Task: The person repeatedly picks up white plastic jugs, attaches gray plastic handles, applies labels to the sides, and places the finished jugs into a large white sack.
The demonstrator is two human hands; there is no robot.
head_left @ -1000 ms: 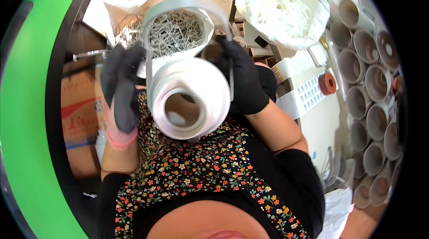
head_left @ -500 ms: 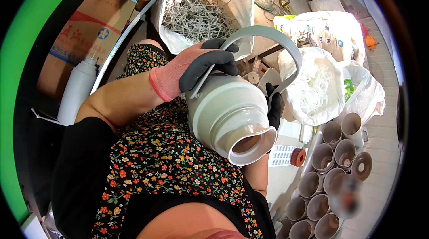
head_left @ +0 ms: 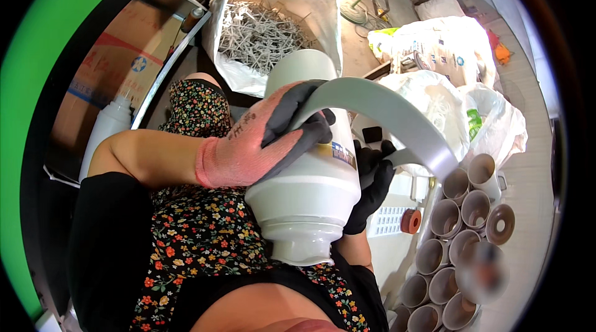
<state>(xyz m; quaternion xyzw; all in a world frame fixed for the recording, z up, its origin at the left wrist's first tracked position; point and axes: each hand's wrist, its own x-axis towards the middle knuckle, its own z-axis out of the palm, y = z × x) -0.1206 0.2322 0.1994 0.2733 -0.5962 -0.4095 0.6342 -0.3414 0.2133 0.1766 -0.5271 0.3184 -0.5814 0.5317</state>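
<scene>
A light grey thermos jug body lies tilted across my lap, its spouted neck toward me and its base pointing away. A broad curved handle arches off its side to the right. My left hand, in a pink glove with dark grey coating, is closed around the handle's left end against the jug. On the jug's right side, my right hand in a black glove has its fingers curled at the handle's other end. A coloured label shows on the jug's wall between the hands.
Ahead stands a white sack of thin grey pieces. To the right are a bag of white rings, several brown-grey cups in rows and a reddish-brown roll. At left are a cardboard box and a pale bottle.
The jug has turned: its spout now points down toward me and its base has come into view. The handle has swung to the right, and my left hand has moved lower.
</scene>
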